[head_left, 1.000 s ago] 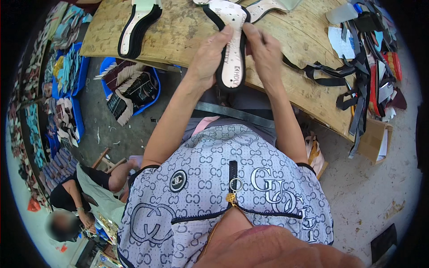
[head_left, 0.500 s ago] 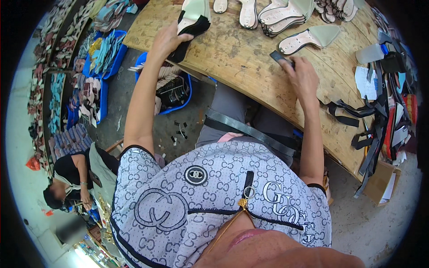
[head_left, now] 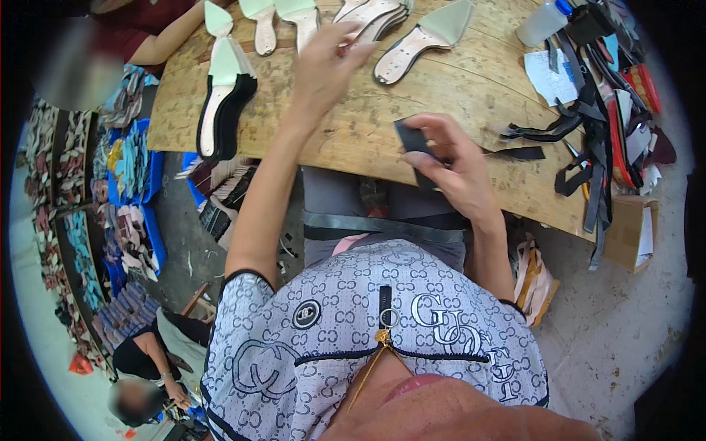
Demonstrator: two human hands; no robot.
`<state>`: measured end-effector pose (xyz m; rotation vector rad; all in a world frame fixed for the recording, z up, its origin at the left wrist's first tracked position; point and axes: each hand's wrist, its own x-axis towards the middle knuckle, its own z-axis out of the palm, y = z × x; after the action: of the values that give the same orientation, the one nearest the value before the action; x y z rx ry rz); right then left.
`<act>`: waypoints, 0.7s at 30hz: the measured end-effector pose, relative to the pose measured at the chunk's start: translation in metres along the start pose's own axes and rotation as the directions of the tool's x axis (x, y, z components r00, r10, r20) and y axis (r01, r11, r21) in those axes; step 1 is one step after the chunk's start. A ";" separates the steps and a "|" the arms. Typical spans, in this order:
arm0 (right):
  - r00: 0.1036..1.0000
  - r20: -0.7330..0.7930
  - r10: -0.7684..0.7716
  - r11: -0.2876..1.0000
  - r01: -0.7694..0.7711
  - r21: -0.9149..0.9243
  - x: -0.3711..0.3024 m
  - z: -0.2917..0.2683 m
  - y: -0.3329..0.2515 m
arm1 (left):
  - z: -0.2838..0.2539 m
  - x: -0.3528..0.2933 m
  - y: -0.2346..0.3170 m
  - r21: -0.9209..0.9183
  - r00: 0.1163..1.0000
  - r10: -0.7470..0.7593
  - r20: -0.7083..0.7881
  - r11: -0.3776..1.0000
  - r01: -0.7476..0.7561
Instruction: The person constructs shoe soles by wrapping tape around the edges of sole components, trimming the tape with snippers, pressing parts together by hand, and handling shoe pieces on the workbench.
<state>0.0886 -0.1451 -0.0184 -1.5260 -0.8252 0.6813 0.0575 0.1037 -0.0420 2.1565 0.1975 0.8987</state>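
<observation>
My right hand [head_left: 460, 165] is over the table's near edge, its thumb and fingers closed on a flat black strip [head_left: 406, 136]. Above the far part of the table is my left hand [head_left: 323, 73], slightly blurred, with fingers apart and nothing visible in them. It is nearest to a pile of shoe insoles [head_left: 386, 20], partly behind it. A single insole [head_left: 403, 57] with a pinkish heel and pale green toe lies to its right. At the left, a stack of insoles [head_left: 217, 110] with black edging stands by the table edge.
Black straps [head_left: 588, 147], a white paper [head_left: 551, 77] and a plastic bottle [head_left: 543, 26] are at the table's right. Another person's arm [head_left: 158, 45] reaches in at far left. Blue crates [head_left: 151, 220] stand on the floor, with a cardboard box [head_left: 629, 231] at right.
My left hand has left the black-edged stack and moved right over the insoles. My right hand has lifted the black strip from the tabletop and turned it. The view has shifted.
</observation>
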 end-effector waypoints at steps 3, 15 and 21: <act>0.962 -0.271 0.043 0.974 0.020 0.225 -0.015 -0.032 -0.015 | 0.076 0.062 0.014 -0.042 0.983 0.028 0.183 0.999 -0.021; 0.638 -0.728 -0.252 0.968 0.177 -0.180 -0.014 -0.110 0.004 | 0.154 0.054 0.004 0.040 0.901 0.370 0.224 0.921 -0.388; 0.803 -0.580 0.141 0.900 0.140 0.413 0.057 -0.100 0.046 | 0.088 0.027 0.007 -0.417 0.878 -0.282 0.386 0.796 0.439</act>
<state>0.2081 -0.1578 -0.0502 -1.2087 -0.1595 0.3079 0.1349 0.0567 -0.0619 1.6599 0.1952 0.3281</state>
